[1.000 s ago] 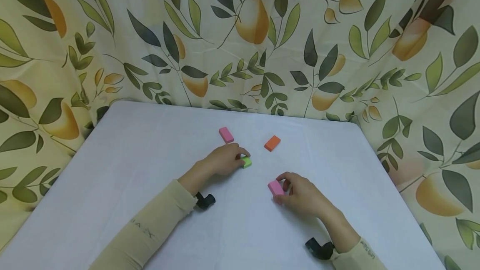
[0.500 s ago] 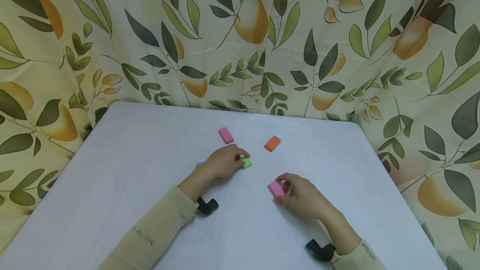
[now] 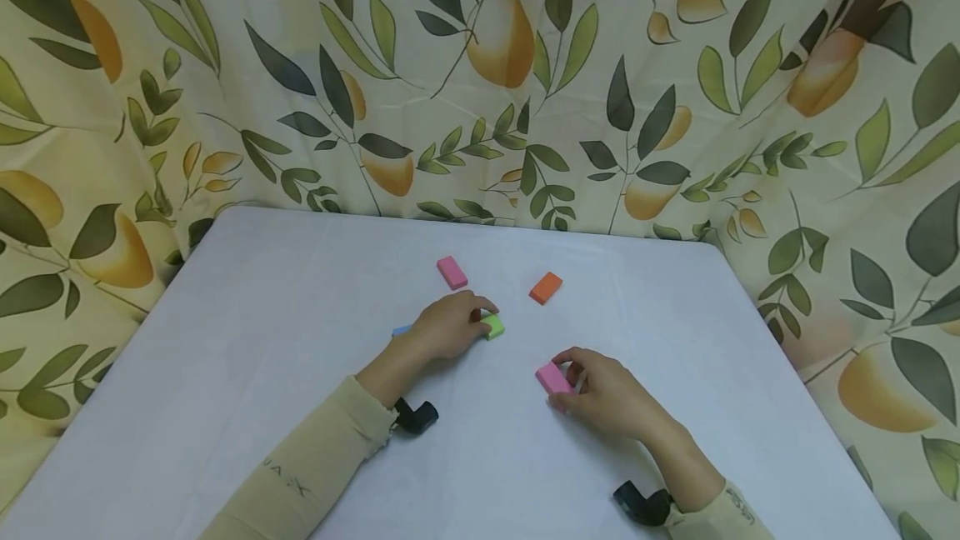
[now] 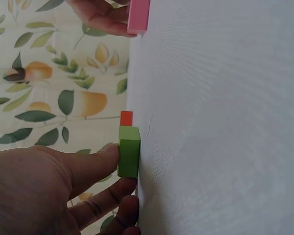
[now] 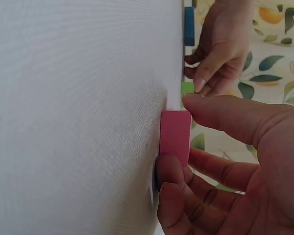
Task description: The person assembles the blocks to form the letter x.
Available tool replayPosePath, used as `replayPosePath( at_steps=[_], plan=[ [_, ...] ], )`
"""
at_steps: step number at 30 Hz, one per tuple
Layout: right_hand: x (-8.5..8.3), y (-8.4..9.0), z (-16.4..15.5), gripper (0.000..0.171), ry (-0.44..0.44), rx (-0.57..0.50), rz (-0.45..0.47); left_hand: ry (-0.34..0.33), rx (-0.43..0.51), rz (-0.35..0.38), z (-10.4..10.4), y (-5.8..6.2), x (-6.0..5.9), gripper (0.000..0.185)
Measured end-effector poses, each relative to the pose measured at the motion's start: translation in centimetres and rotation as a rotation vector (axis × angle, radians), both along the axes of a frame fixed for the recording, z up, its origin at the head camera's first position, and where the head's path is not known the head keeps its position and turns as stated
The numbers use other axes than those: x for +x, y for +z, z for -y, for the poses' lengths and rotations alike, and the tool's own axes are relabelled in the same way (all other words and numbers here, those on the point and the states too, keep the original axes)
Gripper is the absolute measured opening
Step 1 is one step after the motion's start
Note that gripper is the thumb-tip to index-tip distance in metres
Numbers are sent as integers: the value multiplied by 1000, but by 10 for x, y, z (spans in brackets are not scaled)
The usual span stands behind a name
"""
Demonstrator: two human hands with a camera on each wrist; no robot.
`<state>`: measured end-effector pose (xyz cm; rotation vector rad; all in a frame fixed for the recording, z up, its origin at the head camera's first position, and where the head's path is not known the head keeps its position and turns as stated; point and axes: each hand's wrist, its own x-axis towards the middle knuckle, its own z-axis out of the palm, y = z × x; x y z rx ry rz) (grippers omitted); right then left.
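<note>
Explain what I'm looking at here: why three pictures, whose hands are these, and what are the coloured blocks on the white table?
No machine here: a person works with two bare hands. The wide picture comes from a camera on the head, looking down at the table. The other two come from cameras on each wrist, so they look sideways and very close.

The left hand pinches a green block that sits on the table; the left wrist view shows the thumb and fingers on it. The right hand pinches a pink block, also touching the table.

Lying loose are a second pink block, an orange block, and a blue block mostly hidden behind the left hand. A leaf-and-fruit curtain hangs behind.
</note>
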<state>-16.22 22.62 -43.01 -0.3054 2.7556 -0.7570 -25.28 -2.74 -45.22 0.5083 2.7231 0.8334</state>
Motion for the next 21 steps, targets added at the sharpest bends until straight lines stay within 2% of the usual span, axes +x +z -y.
replayPosePath(
  at_steps=[5,21],
  plan=[
    [0,0,1,44,-9,-3,10,18,-3,9,-1,-1,0,32],
    [-4,0,4,44,-14,-7,30,18,9,0,0,1,2,31]
  ],
)
